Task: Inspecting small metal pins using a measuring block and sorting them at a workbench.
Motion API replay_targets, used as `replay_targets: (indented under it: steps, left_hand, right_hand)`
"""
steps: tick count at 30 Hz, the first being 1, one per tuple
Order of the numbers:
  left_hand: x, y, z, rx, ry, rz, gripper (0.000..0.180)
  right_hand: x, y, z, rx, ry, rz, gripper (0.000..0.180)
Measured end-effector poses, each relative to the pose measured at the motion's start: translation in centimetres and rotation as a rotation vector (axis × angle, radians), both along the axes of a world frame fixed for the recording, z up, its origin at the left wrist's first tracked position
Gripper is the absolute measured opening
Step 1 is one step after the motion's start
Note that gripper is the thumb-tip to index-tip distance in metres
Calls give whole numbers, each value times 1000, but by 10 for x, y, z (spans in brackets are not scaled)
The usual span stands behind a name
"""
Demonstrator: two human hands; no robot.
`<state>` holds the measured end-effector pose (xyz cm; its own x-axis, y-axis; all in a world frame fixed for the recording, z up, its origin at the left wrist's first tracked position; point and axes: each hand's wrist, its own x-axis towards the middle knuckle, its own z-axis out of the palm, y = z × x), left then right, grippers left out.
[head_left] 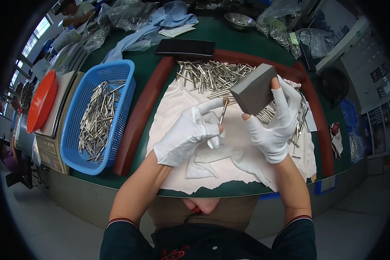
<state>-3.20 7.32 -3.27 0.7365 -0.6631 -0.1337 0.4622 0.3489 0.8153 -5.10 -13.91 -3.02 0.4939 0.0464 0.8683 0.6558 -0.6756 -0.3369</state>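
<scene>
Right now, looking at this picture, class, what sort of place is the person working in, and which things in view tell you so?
Most likely a small factory or workshop bench for finishing metal parts. A heap of metal rods lies on the white cloth, a blue basket holds more, and the gloved left hand holds one rod against a grey block.

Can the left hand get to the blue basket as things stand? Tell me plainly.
Probably yes. The left hand holds a thin metal rod, but the blue basket sits open-topped just to its left, with only the brown rim between them and nothing covering it.
</scene>
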Motion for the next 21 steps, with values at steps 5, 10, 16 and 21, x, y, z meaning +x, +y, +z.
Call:
replay_targets:
  steps: [5, 10, 16, 21]
  left_hand:
    - [1, -3, 5, 40, 16, 100, 69]
    - [2, 4, 3, 19, 23, 98, 69]
    - [1, 1, 6, 11, 0, 11, 67]
    - [3, 5, -2, 10, -1, 67, 65]
  right_hand:
    - [-2, -14, 2, -195, 82, -26, 84]
    - [-1, -8, -3, -206, 76, -1, 83]
    - [-3, 2, -2, -244, 99, 2, 81]
    - [-2, 0, -3, -225, 103, 48, 80]
